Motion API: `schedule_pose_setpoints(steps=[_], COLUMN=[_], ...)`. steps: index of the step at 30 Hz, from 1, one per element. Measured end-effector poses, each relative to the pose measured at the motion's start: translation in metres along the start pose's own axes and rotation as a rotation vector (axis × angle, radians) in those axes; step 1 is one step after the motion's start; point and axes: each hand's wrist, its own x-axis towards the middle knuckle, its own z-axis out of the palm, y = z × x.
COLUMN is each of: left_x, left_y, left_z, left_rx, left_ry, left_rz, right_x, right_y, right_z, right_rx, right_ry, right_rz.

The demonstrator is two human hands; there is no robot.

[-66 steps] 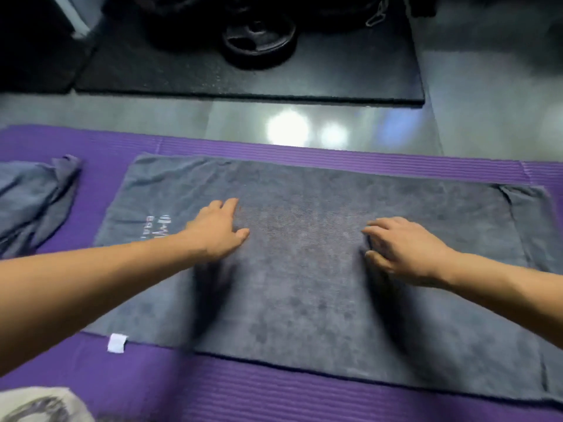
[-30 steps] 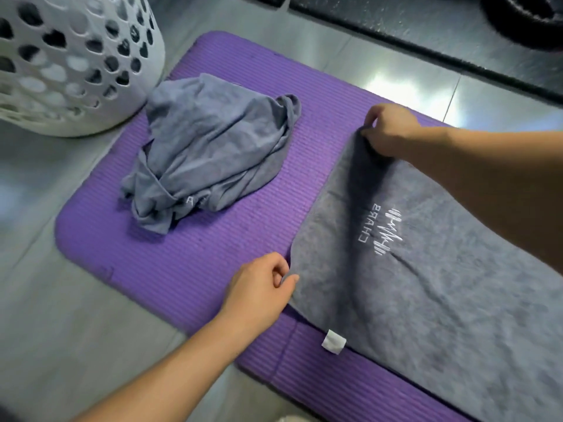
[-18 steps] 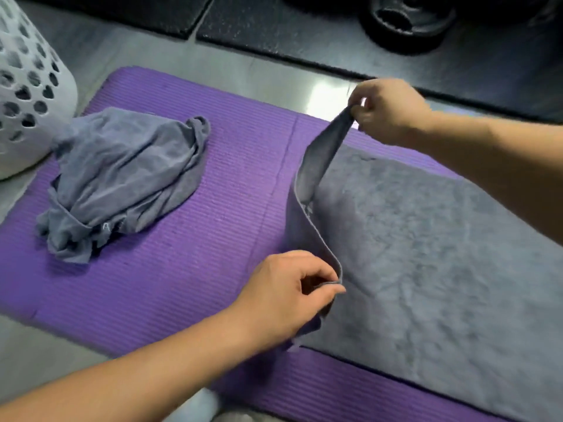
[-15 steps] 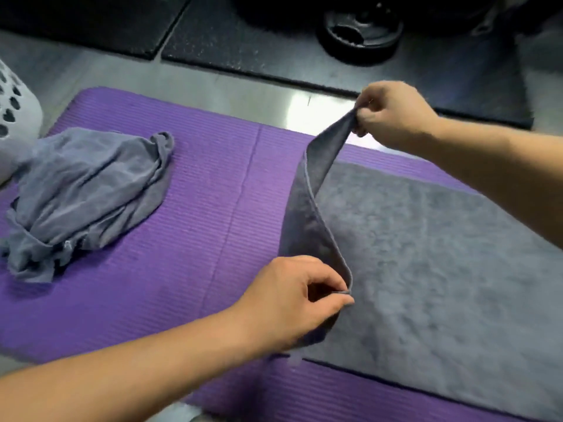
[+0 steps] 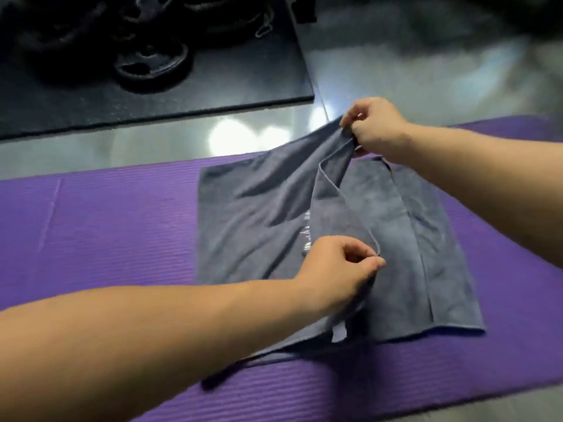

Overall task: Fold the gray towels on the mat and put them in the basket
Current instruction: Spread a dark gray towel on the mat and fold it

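Pinching gray towel (image 5: 249,226) above purple mat (image 5: 91,226)

Free room: purple mat (image 5: 100,226) left of the gray towel (image 5: 243,226); floor strip (image 5: 122,147) beyond it. Obstacles: weight plates (image 5: 152,62) on black rubber mat (image 5: 213,95), far left; raised towel flap spanning left hand (image 5: 341,269) to right hand (image 5: 374,126)

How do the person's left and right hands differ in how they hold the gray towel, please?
The left hand pinches the near end of the lifted edge of the gray towel; the right hand pinches the far end. The left hand is over the towel's middle, the right hand about over the far rim of the purple mat. Both pinch the same edge with thumb and fingers.
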Motion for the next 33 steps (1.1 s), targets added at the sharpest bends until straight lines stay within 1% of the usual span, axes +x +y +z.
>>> schedule_pose_setpoints(steps=[4, 9, 13, 17, 22, 27, 33], left_x=[0.011, 0.014, 0.017, 0.022, 0.039, 0.050, 0.060], left_y=[-0.010, -0.025, -0.024, -0.022, -0.031, -0.038, -0.044], left_z=[0.098, 0.153, 0.179, 0.204, 0.226, 0.239, 0.249], left_rx=[-0.068, -0.041, 0.032, 0.140, 0.252, 0.372, 0.494], left_ry=[0.011, 0.066, 0.089, 0.065, 0.050, 0.015, -0.080], left_rz=[-0.038, -0.061, -0.019, 0.052, 0.032, 0.012, 0.030], right_x=[0.016, 0.026, 0.037, 0.042, 0.039, 0.040, 0.047], right_y=[0.073, 0.123, 0.157, 0.176, 0.197, 0.216, 0.226], right_z=[-0.048, -0.068, -0.078, -0.088, -0.087, -0.083, -0.080], right_rx=[0.092, 0.136, 0.170, 0.189, 0.110, -0.015, -0.138], right_ry=[0.066, 0.092, 0.154, 0.141, 0.072, 0.105, 0.147], right_rz=[0.076, 0.049, 0.062, 0.075, 0.062, 0.055, 0.043])
